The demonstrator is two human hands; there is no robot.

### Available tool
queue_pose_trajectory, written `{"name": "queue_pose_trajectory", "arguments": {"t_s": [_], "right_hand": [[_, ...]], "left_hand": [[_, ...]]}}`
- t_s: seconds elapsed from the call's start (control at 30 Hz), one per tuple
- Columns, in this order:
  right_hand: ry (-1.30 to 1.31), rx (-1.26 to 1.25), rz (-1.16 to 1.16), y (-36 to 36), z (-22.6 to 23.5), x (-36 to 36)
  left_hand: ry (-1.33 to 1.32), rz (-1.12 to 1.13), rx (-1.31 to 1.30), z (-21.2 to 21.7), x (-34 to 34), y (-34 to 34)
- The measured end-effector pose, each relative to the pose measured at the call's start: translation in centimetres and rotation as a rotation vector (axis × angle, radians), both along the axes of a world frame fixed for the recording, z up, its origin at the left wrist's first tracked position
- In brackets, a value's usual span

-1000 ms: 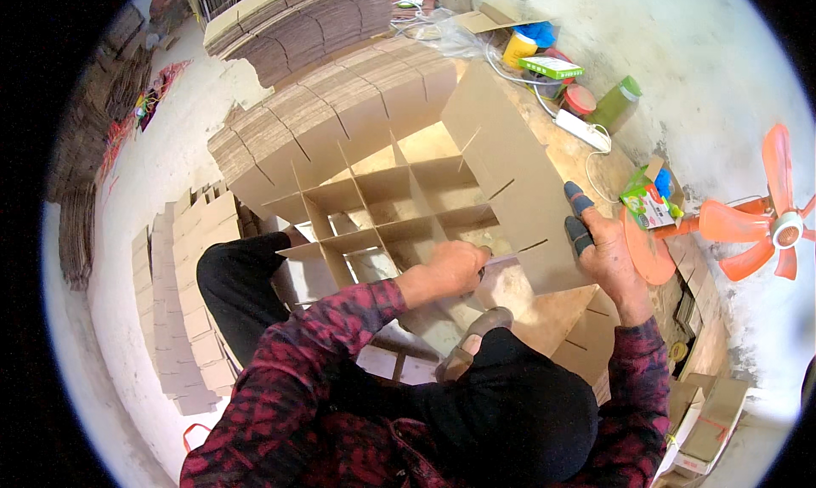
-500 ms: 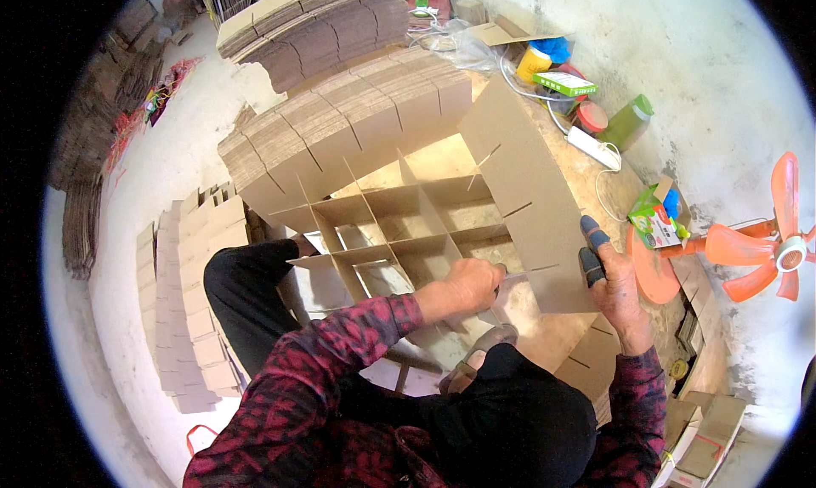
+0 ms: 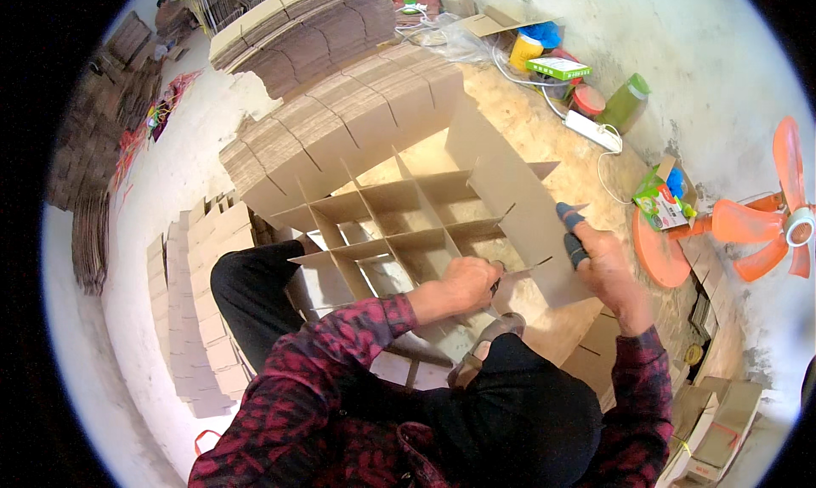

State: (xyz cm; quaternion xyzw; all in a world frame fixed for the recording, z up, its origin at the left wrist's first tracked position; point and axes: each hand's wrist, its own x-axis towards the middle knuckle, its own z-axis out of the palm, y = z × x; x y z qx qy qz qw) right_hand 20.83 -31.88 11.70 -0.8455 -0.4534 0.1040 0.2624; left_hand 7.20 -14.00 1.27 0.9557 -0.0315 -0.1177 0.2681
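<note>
A cardboard divider grid (image 3: 399,212) of crossing slotted strips stands between my knees. Along its right side a long cardboard strip (image 3: 518,203) stands on edge, and ends of cross strips stick out past it. My right hand (image 3: 608,271), with dark covers on its fingers, grips this long strip near its lower right end. My left hand (image 3: 463,286) is closed at the near edge of the grid, around a cross strip close to where it meets the long strip. The left fingertips are partly hidden.
Stacked slotted cardboard (image 3: 340,105) stands behind the grid, with more piles (image 3: 200,301) on the left floor. On the right are an orange fan (image 3: 786,224), a white power strip (image 3: 592,133) with cords, a green bottle (image 3: 625,104) and a small green box (image 3: 661,201).
The long strip has moved down and left onto the cross strips, whose ends now show beyond it. My right hand has moved left with it; my left hand has stayed nearly in place.
</note>
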Motion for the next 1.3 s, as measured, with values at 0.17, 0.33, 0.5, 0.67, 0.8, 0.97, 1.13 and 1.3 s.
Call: {"name": "queue_pose_trajectory", "arguments": {"t_s": [0.17, 0.33, 0.5, 0.67, 0.8, 0.97, 1.13, 1.3], "right_hand": [[-0.089, 0.076, 0.04, 1.8, -4.2, -1.9], [-0.426, -0.191, 0.122, 2.3, -7.8, -2.6], [-0.592, -0.217, 0.122, 3.9, -7.7, -2.5], [-0.457, 0.074, -0.058, 10.0, -5.6, -1.7], [-0.359, -0.056, -0.155, 13.4, -10.8, -1.8], [-0.368, 0.082, 0.14, 10.4, -12.5, -6.8], [-0.224, 0.271, 0.127, -3.1, -11.3, -12.0], [-0.464, -0.043, -0.636, -17.3, -10.7, -19.4]], "left_hand": [[-0.004, 0.026, -0.013, -1.2, 0.1, 0.1], [0.017, 0.024, -0.091, -0.3, 0.2, 0.7], [-0.38, -0.142, -0.458, 1.1, -3.4, 3.8], [-0.092, -0.261, -0.105, 4.4, -12.9, 10.2], [0.018, -0.206, 0.185, 3.3, -17.6, 10.5], [-0.302, -0.125, 0.391, -2.2, -12.9, 10.7], [-0.375, -0.342, 0.278, -2.0, -6.3, 9.8], [-0.443, -0.256, 0.156, -1.1, -5.4, 8.9]]}}
